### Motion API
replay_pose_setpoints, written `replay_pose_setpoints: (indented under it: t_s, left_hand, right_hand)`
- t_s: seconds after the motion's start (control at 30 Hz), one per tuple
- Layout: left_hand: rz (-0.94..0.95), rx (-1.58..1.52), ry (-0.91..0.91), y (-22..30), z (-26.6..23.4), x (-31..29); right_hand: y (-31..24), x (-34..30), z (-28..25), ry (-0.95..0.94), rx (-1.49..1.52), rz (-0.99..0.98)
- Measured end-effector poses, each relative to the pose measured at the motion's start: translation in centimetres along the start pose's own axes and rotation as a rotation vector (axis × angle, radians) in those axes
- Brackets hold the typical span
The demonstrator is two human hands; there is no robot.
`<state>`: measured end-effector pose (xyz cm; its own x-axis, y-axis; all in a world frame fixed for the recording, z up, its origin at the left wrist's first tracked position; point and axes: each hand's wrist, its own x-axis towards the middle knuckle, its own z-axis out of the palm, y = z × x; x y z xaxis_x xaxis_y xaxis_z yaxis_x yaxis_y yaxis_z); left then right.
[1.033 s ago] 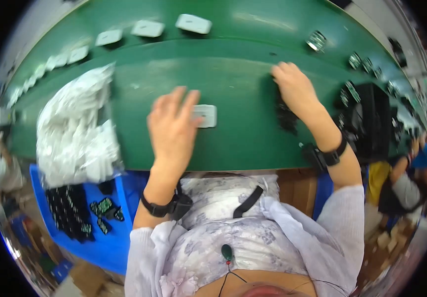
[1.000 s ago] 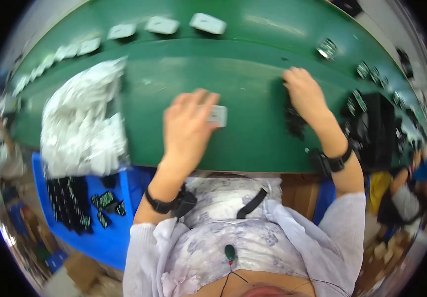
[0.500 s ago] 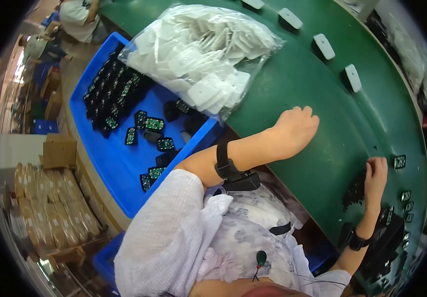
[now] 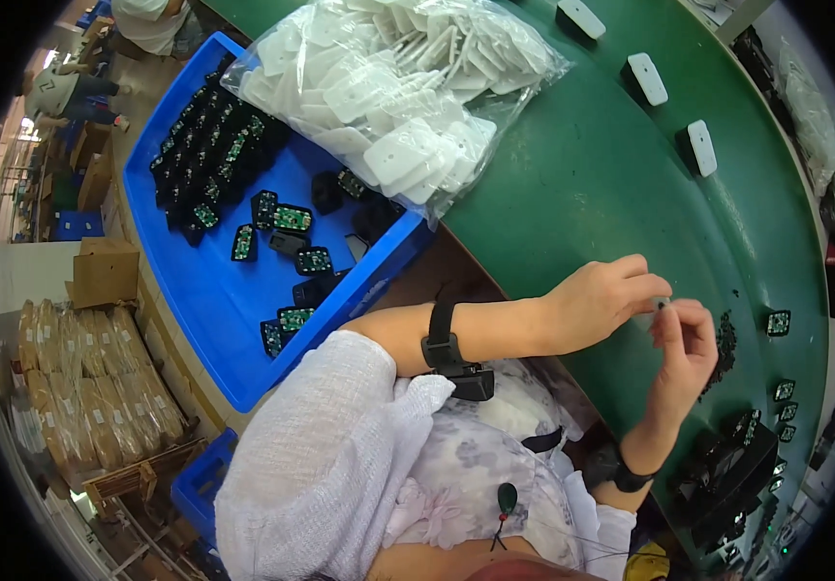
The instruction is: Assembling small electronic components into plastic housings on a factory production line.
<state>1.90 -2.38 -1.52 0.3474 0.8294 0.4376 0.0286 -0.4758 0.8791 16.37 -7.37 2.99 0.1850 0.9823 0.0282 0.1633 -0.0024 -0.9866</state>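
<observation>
My left hand (image 4: 603, 302) reaches over the green table, its thumb and fingers pinched together. Facing it, my right hand (image 4: 681, 356) has its fingertips closed on a small dark piece (image 4: 663, 303). The fingertips of both hands meet around this piece; what the left fingers grip is hidden. Beside the right hand lies a scattered heap of tiny black parts (image 4: 726, 341), partly covered by that hand. Small black housings with circuit boards lie further right, one housing (image 4: 778, 322) standing apart from the others.
At left, a blue bin (image 4: 243, 382) holds many black housings with green boards. A clear bag of white plates (image 4: 403, 155) overlaps its edge and the green table (image 4: 553, 165). White-topped black units (image 4: 701, 148) line the far side. A dark tray (image 4: 727, 489) stands at lower right. Other people are far left.
My right hand has come leftward from beside the heap of tiny parts. My left hand has moved down and right, and the fingertips of both now meet at the small dark piece.
</observation>
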Motion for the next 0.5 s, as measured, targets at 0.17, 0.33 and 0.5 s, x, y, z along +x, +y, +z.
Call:
replay_pose_setpoints:
  t_s: [0.17,0.33,0.5]
  left_hand:
    - [0.058,0.087,-0.010,0.0,-0.6,-0.2]
    - [0.041,0.124,-0.020,0.4,-1.5,0.3]
    - [-0.093,0.083,-0.132,0.4,-2.0,0.1]
  right_hand:
    - [0.9,0.0,0.9,0.016,0.050,0.025]
    - [0.8,-0.2,1.0,-0.007,0.092,0.091]
    - [1.7,-0.3,0.5,-0.092,0.049,0.040]
